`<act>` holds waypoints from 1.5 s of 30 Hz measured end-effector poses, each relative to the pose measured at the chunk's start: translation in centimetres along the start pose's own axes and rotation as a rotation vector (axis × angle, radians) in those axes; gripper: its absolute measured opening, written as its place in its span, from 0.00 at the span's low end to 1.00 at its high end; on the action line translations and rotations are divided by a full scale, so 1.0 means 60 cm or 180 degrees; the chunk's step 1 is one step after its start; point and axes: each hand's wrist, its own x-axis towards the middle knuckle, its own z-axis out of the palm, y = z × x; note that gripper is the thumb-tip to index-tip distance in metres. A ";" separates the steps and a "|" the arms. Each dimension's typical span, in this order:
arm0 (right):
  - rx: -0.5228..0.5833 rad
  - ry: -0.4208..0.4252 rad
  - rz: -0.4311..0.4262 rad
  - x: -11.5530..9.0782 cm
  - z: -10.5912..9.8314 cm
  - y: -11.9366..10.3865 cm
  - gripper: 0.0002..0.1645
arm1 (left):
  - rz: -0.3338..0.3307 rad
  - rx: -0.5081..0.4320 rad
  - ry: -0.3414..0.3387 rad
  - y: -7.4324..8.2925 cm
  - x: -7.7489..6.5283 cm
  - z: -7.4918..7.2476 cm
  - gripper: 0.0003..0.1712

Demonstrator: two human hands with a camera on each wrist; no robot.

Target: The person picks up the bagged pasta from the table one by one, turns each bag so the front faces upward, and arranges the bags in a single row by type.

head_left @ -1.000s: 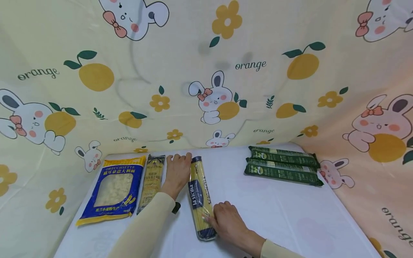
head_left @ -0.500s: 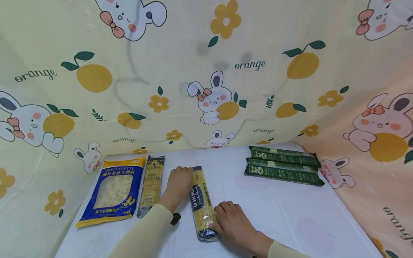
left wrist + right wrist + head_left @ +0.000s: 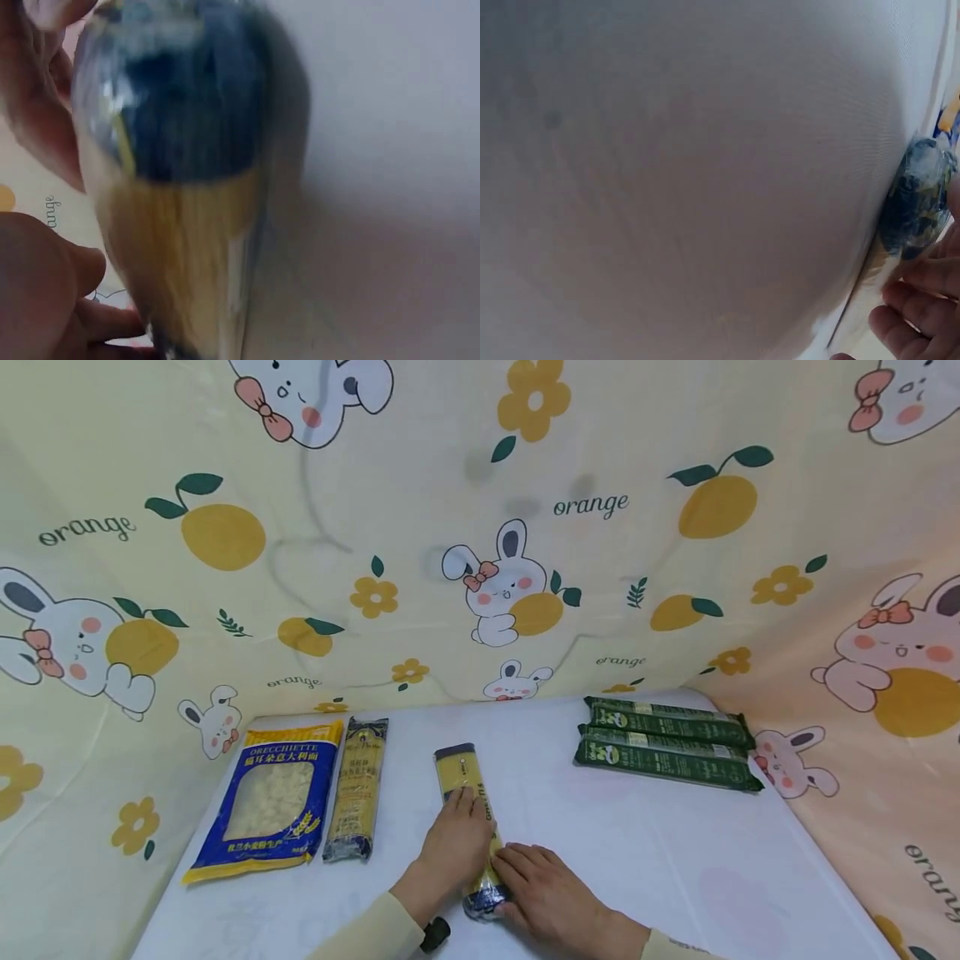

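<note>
A long clear pack of spaghetti (image 3: 453, 770) with dark blue ends lies on the white table, its far end tilted slightly left. My left hand (image 3: 457, 839) rests across its middle with fingers reaching forward, hiding most of the label. Against the near right side of the pack, my right hand (image 3: 551, 893) touches it with extended fingers, the thumb by the blue near end. The left wrist view shows that blue end of the spaghetti pack (image 3: 187, 112) close up and blurred. At the right edge of the right wrist view, fingers (image 3: 915, 311) lie beside the pack.
Left on the white table (image 3: 645, 852) lie a blue and yellow orecchiette bag (image 3: 270, 802) and a slim gold pasta pack (image 3: 356, 789). Two green packs (image 3: 667, 758) lie side by side at the back right. A rabbit-and-orange printed cloth (image 3: 420, 527) hangs behind.
My left hand has moved from the pack's far left edge back and right onto its middle. The far end of the pack has come a little nearer; my right hand stays at the near end.
</note>
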 end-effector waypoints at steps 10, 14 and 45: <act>0.0057 0.0167 0.0071 -0.014 -0.009 0.038 0.24 | -0.0295 -0.0272 -0.0065 0.037 -0.001 0.014 0.37; -0.0230 0.0287 0.0327 -0.023 -0.010 0.080 0.24 | -0.0542 -0.0516 -0.0250 0.057 -0.002 0.020 0.47; 0.0129 -0.0475 0.2401 -0.135 -0.039 0.379 0.49 | -0.0355 -0.0440 -0.0510 -0.102 -0.011 0.031 0.39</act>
